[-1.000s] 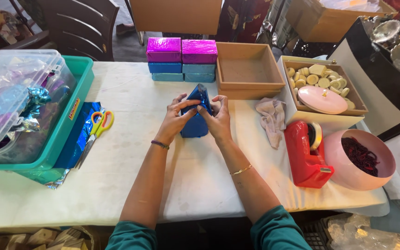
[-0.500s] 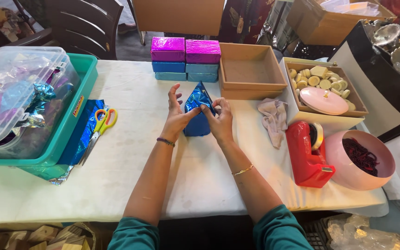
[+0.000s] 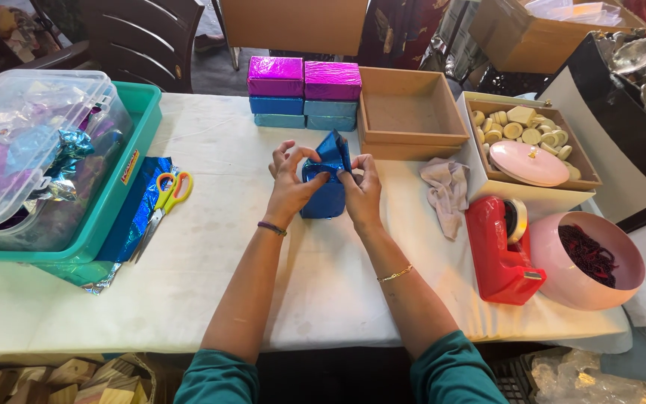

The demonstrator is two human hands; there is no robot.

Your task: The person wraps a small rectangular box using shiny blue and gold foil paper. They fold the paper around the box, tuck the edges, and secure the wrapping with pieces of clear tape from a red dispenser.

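On white tablecloth [image 3: 211, 247], both hands' fingers [image 3: 304, 161] pinch shut on blue foil-wrapped box [image 3: 324, 200] between them.

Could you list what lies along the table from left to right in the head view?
Clear plastic bin in a teal tray → scissors → left hand → blue foil-wrapped box → right hand → crumpled cloth → red tape dispenser → pink bowl.

On my feed I see a stack of magenta and blue wrapped boxes [image 3: 304, 93] beside an empty wooden tray [image 3: 411, 114], yellow-handled scissors [image 3: 162, 206] on blue foil sheets [image 3: 132, 224], a red tape dispenser [image 3: 501, 251], a pink bowl [image 3: 588, 262] and a crumpled cloth [image 3: 446, 191].
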